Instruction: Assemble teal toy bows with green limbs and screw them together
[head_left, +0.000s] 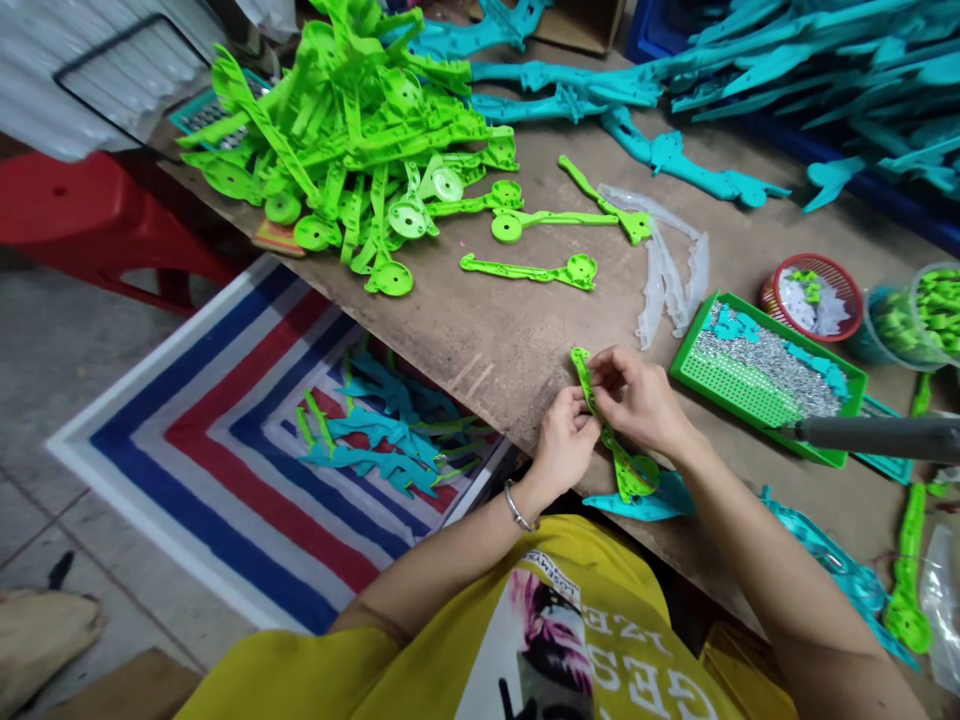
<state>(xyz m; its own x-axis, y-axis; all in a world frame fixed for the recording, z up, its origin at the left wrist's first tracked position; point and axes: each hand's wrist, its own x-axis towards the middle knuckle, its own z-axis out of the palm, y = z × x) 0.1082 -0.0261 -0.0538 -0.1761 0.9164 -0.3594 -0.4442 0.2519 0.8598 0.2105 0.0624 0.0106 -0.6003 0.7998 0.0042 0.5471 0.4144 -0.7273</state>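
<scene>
Both my hands hold one long green plastic part [628, 470] at the near edge of the brown table [510, 340]. My left hand [564, 440] pinches its upper section from the left, with a metal bracelet on the wrist. My right hand [637, 400] has its fingers closed on the same part from the right, near its top end. Under the part's round lower end lies a teal plastic piece [649, 505].
A big heap of green parts [352, 130] fills the table's far left, with loose ones [532, 270] nearer. Teal parts [787, 70] are piled at the back right. A green tray of small silver pieces [765, 375], a red basket [817, 295], clear plastic strips [667, 270] and a grey tool [877, 437] sit right. A striped bag [247, 440] holds assembled parts on the floor.
</scene>
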